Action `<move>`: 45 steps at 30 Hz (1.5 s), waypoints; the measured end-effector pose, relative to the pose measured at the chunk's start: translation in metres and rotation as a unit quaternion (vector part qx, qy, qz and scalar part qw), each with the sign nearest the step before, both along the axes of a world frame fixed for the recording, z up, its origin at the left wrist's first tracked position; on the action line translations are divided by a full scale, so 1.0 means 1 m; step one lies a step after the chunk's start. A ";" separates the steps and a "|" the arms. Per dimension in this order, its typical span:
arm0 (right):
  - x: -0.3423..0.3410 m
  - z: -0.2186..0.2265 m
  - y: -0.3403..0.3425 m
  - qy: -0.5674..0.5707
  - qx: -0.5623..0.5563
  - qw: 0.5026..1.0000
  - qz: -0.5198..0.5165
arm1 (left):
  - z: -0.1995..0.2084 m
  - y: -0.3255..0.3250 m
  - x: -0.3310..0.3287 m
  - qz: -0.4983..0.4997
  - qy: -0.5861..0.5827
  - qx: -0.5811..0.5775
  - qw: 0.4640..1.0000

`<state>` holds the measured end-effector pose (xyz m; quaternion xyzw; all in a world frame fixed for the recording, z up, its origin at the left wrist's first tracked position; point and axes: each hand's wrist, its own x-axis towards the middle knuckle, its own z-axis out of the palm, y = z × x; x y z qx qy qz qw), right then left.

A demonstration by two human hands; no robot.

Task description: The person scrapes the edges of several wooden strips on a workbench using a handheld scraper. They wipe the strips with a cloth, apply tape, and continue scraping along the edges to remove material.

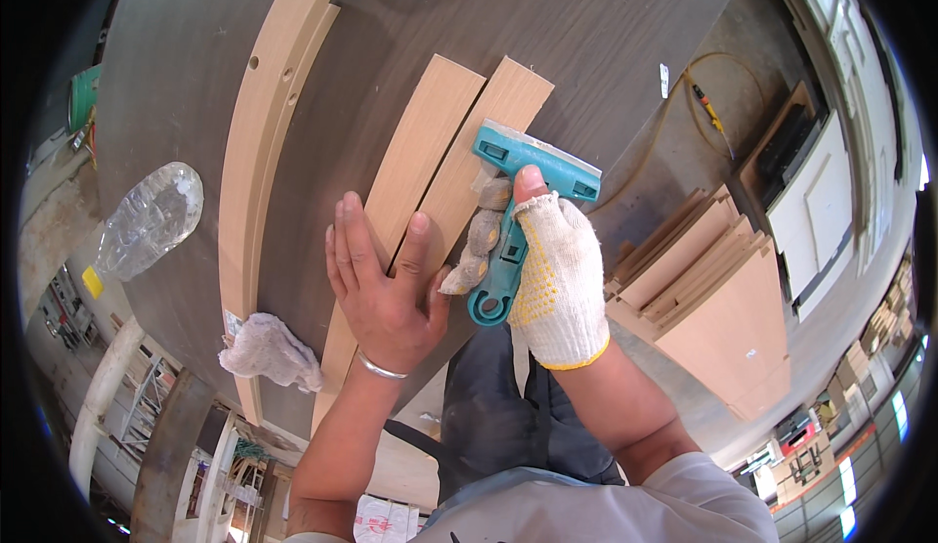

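Two light wood strips lie side by side on the dark tabletop, a left strip [414,142] and a right strip [502,101], with a narrow dark gap between them. My bare left hand [384,284], a silver bracelet at its wrist, rests flat across both strips with its fingers stretched out. My right hand [564,269], in a white knit glove with yellow dots, is closed round the handle of a teal scraper [535,164]. Its thumb presses near the wide head. The scraper's head is over the right strip and reaches past its right edge; whether the blade touches the wood, I cannot tell.
Longer light wood pieces [256,132] with holes lie to the left on the dark table [391,15]. A crumpled cloth [271,349] lies over their near end. A clear plastic bottle [151,218] with a yellow cap is farther left. Stacked wood panels [718,318] stand to the right.
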<state>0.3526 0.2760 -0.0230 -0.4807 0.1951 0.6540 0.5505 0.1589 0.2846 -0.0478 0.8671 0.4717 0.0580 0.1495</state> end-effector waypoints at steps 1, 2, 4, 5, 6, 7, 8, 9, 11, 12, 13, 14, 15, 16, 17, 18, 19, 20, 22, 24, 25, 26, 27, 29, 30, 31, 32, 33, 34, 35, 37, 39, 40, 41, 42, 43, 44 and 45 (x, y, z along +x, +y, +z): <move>-0.001 0.000 0.001 -0.007 0.000 1.000 0.001 | 0.000 0.000 0.000 -0.002 0.003 0.000 1.000; -0.002 0.000 0.001 -0.017 -0.004 1.000 0.002 | 0.000 0.000 0.000 -0.001 0.004 0.000 1.000; -0.003 0.000 0.003 -0.010 0.000 1.000 -0.009 | 0.000 -0.001 0.000 -0.001 0.005 -0.002 1.000; -0.003 0.000 0.004 -0.008 0.000 1.000 -0.014 | 0.000 -0.001 -0.001 -0.002 0.006 -0.004 1.000; -0.003 0.000 0.005 -0.009 -0.004 1.000 -0.020 | 0.000 -0.001 -0.001 0.001 0.005 -0.007 1.000; -0.003 0.000 0.005 -0.009 -0.008 1.000 -0.025 | 0.000 -0.001 -0.001 -0.001 0.005 -0.008 1.000; -0.003 0.000 0.006 -0.009 0.003 0.999 -0.033 | 0.001 -0.001 -0.001 0.000 0.003 -0.011 1.000; -0.003 0.000 0.006 -0.005 -0.009 0.999 -0.032 | 0.001 -0.001 -0.001 0.004 0.001 -0.017 1.000; -0.002 0.001 0.006 0.002 0.013 0.999 -0.041 | 0.000 -0.001 -0.001 0.000 0.001 -0.012 1.000; -0.003 0.002 0.005 -0.004 -0.004 1.000 -0.025 | 0.000 -0.001 -0.001 0.003 -0.001 -0.012 1.000; -0.004 0.002 0.005 -0.012 -0.005 1.000 -0.016 | -0.001 -0.001 -0.001 0.000 -0.001 -0.006 1.000; -0.004 0.003 0.004 -0.018 -0.020 1.000 0.000 | -0.002 0.000 0.000 -0.001 -0.003 -0.002 1.000; -0.005 0.003 0.003 -0.020 -0.008 1.000 -0.006 | -0.002 0.000 0.000 -0.001 -0.004 0.003 1.000; -0.005 0.003 0.003 -0.021 -0.010 1.000 -0.005 | -0.002 0.000 0.000 -0.002 -0.003 0.002 1.000; -0.005 0.002 0.002 -0.021 -0.022 1.000 -0.002 | -0.002 0.000 -0.001 -0.002 -0.002 0.001 1.000; -0.005 0.002 0.002 -0.015 -0.004 1.000 -0.012 | -0.001 -0.001 -0.001 -0.002 -0.001 -0.001 1.000; -0.004 0.001 0.003 -0.009 0.005 1.000 -0.020 | -0.001 -0.001 -0.001 -0.002 -0.001 -0.002 1.000; -0.004 0.000 0.003 -0.004 0.014 1.000 -0.028 | -0.001 -0.001 -0.001 -0.002 0.000 -0.004 1.000; -0.003 0.000 0.003 -0.015 0.000 1.000 -0.018 | 0.000 -0.001 -0.001 -0.003 0.001 -0.005 1.000; -0.003 -0.001 0.004 -0.020 -0.006 1.000 -0.013 | -0.001 -0.001 -0.001 -0.001 0.001 -0.006 1.000; -0.003 -0.001 0.004 -0.017 -0.005 1.000 -0.012 | -0.001 -0.001 -0.001 -0.004 -0.002 -0.003 1.000; -0.002 -0.001 0.005 -0.014 -0.020 1.000 -0.005 | -0.001 -0.001 -0.001 -0.004 -0.002 -0.003 1.000; -0.002 0.000 0.005 -0.016 -0.010 1.000 -0.012 | -0.001 -0.001 -0.002 -0.004 -0.003 -0.003 1.000; -0.002 0.000 0.006 -0.025 -0.002 0.999 -0.020 | -0.001 -0.001 -0.002 -0.004 -0.002 -0.008 1.000; -0.002 -0.001 0.006 -0.016 -0.020 1.000 -0.017 | -0.001 -0.001 -0.002 -0.004 -0.001 -0.010 1.000; -0.002 -0.001 0.007 -0.014 -0.021 1.000 -0.019 | -0.001 -0.001 -0.002 -0.004 -0.002 -0.009 1.000; -0.001 -0.002 0.007 -0.011 -0.022 1.000 -0.017 | -0.001 -0.001 -0.002 -0.004 -0.003 -0.007 1.000; 0.000 -0.003 0.008 -0.008 -0.012 1.000 -0.021 | -0.001 -0.001 -0.002 -0.002 -0.003 -0.009 1.000; 0.001 -0.003 0.008 -0.005 -0.002 1.000 -0.021 | -0.001 -0.001 -0.002 -0.003 -0.004 -0.009 1.000; 0.001 -0.004 0.008 -0.001 0.007 1.000 -0.020 | 0.000 -0.001 -0.001 -0.001 -0.002 -0.012 1.000; 0.002 -0.004 0.009 0.009 0.008 0.999 -0.033 | 0.000 -0.001 -0.001 0.000 -0.003 -0.015 1.000; 0.002 -0.003 0.008 0.004 0.005 1.000 -0.030 | 0.000 -0.001 -0.001 0.001 -0.006 -0.014 1.000; 0.003 -0.002 0.008 -0.005 0.001 1.000 -0.021 | 0.000 -0.001 -0.001 0.000 -0.007 -0.013 1.000; 0.003 -0.002 0.008 -0.017 0.003 1.000 -0.014 | 0.000 -0.001 -0.001 -0.001 -0.008 -0.011 1.000; 0.003 -0.002 0.008 -0.018 -0.003 1.000 -0.010 | 0.000 -0.001 -0.001 0.002 -0.010 -0.013 1.000; 0.004 -0.002 0.009 -0.021 -0.003 1.000 -0.006 | 0.000 -0.001 -0.001 -0.001 -0.008 -0.011 1.000; 0.005 -0.003 0.010 -0.021 -0.016 1.000 0.006 | 0.000 -0.001 -0.001 0.000 -0.006 -0.013 1.000; 0.006 -0.004 0.011 -0.017 -0.001 1.000 -0.009 | 0.000 -0.001 -0.001 0.003 -0.007 -0.014 1.000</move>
